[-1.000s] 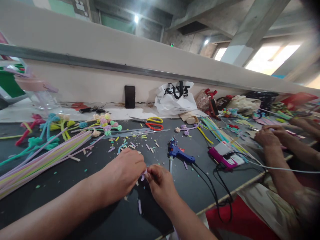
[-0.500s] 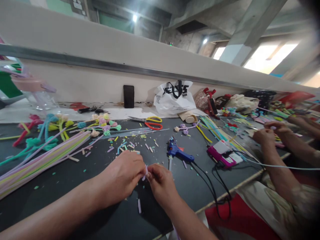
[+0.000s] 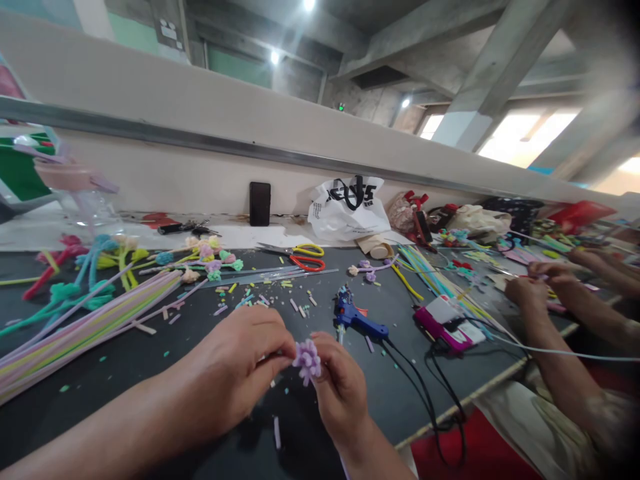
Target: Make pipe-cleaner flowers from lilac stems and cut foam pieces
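A small purple pipe-cleaner flower [image 3: 307, 362] sits between my two hands above the dark tabletop, its looped petals facing the camera. My left hand [image 3: 250, 367] pinches its left edge with thumb and forefinger. From the other side my right hand [image 3: 341, 383] grips it, fingers closed; part of the flower is hidden behind them. Below the hands lies a short purple pipe-cleaner piece [image 3: 277, 433]. A blue glue gun [image 3: 363, 319] rests just beyond my right hand. Cut pipe-cleaner bits [image 3: 294, 305] are scattered behind my hands.
Bundled pipe cleaners [image 3: 100, 327] and finished flowers [image 3: 213, 257] lie at left. Scissors [image 3: 307, 262], a phone [image 3: 260, 204] and a white bag [image 3: 345, 213] stand or lie at the back. Right are a magenta power strip [image 3: 443, 327], cables and a co-worker's hands [image 3: 530, 287].
The purple flower has turned so its petals show, where only a narrow strip was visible. My hands have moved slightly apart, the right one a little rightward. The camera view has shifted slightly.
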{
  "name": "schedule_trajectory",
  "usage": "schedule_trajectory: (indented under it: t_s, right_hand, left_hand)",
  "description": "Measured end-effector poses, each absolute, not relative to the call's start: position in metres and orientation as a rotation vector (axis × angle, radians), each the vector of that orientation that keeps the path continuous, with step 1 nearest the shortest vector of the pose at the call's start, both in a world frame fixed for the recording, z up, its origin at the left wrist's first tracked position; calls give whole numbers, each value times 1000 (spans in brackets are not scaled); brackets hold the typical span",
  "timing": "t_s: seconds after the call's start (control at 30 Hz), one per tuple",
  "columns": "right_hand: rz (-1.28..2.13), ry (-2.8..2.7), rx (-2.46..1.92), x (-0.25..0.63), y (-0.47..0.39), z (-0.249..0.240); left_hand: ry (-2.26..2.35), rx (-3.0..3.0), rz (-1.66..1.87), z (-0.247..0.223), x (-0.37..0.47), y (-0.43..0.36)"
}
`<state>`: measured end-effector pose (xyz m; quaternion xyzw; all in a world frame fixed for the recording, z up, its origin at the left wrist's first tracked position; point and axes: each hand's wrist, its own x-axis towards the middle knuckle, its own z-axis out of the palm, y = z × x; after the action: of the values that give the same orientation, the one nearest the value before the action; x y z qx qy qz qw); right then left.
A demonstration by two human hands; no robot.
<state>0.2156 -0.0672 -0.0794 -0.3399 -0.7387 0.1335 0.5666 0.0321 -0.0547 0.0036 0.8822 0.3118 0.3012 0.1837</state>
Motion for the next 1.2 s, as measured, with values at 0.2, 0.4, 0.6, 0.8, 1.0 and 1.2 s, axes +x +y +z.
schedule_trajectory:
  t_s: [0.2, 0.4, 0.6, 0.8, 1.0, 1.2]
  right_hand:
    - [313, -1750, -783, 215, -66, -83]
    - [335, -1758, -810, 214, -64, -82]
    - [381, -1764, -844, 215, -64, -83]
    - [429, -1746, -838, 215, -64, -86]
    - [417, -1761, -840, 214, -64, -87]
    - [456, -1772, -896, 214, -66, -86]
  left_hand:
    - [844, 2563, 836, -7, 40, -59]
    - [963, 2465, 897, -13, 45, -61]
    - [1034, 2396, 853, -16, 46, -60]
    - [1039, 2405, 844, -17, 46, -60]
    - [1114, 2448, 898, -23, 50, -62]
    - [1079, 2452, 905, -27, 51, -62]
